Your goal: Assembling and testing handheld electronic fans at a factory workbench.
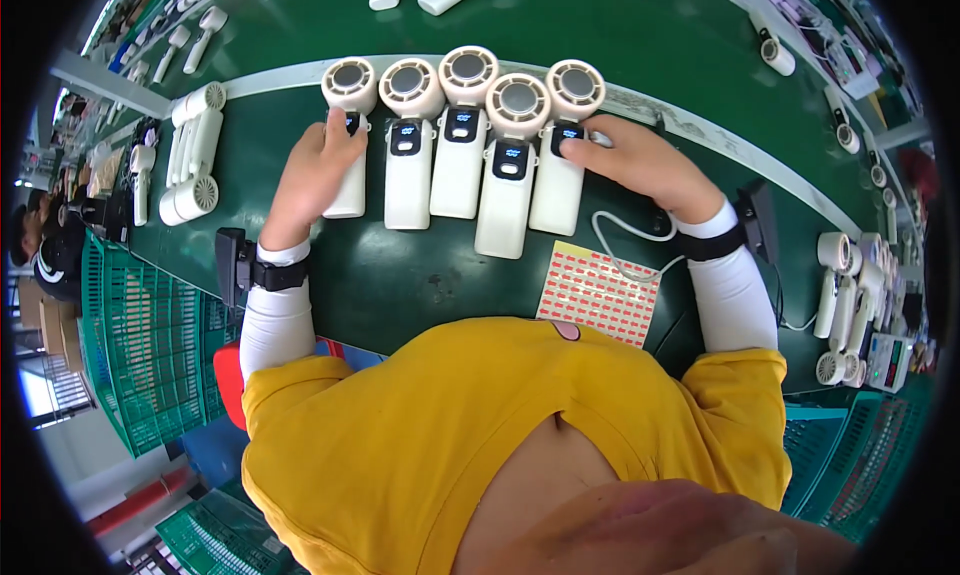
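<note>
A row of several cream handheld fans lies on the green worktable (440,280) in front of me, their round heads pointing away. Around the leftmost handheld fan (348,195) my left hand (318,165) is closed, its thumb up by the small dark display. My right hand (640,160) grips the rightmost handheld fan (556,197) from its right side, with the thumb on the front panel just under the lit display. Between them rest a second fan (407,190), a middle fan (456,180) and a lower-set fan (502,215), all with displays lit. Fingers behind both held fans are partly hidden.
A sheet of red stickers (598,293) lies near my body, beside a looped white cable (610,245). Stacked fans stand at left (195,155) and more fans at right (840,305). Beyond a pale rail (700,135) runs another green surface holding fans. Green crates (135,345) stand at lower left.
</note>
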Tool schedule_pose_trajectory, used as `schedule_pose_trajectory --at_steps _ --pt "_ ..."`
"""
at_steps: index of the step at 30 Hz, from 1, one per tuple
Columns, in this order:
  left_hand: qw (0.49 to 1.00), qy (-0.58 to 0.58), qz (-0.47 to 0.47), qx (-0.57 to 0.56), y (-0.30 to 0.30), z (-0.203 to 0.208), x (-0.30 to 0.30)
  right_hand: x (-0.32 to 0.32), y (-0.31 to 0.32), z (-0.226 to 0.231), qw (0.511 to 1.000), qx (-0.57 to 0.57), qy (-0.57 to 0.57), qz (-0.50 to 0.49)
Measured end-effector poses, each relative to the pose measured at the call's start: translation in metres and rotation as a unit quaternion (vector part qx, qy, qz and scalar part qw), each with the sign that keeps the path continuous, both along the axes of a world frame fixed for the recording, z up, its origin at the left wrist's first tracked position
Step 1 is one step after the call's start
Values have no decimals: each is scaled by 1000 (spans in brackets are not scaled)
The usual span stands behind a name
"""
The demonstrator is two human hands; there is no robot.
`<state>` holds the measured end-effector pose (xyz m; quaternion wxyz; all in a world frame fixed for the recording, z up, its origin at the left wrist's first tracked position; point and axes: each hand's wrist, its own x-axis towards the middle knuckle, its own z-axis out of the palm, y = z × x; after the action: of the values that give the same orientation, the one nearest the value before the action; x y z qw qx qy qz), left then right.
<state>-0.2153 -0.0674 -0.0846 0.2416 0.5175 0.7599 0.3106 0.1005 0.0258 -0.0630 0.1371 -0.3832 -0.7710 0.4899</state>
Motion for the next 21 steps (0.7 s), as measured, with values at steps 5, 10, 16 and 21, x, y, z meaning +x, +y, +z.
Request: schedule_pose_trajectory --at_steps 5,10,16,21 --pt "982 191 -1 6 4 -2 22 -5 2 -6 992 -95 52 -62" --pt "981 181 14 73 8 36 38 11 9 -4 928 -289 203 -121" --pt "907 -225 -326 146 14 81 126 1 -23 43 882 -87 416 -202" --pt "844 -376 -345 165 7 90 198 25 -36 75 858 228 385 -253"
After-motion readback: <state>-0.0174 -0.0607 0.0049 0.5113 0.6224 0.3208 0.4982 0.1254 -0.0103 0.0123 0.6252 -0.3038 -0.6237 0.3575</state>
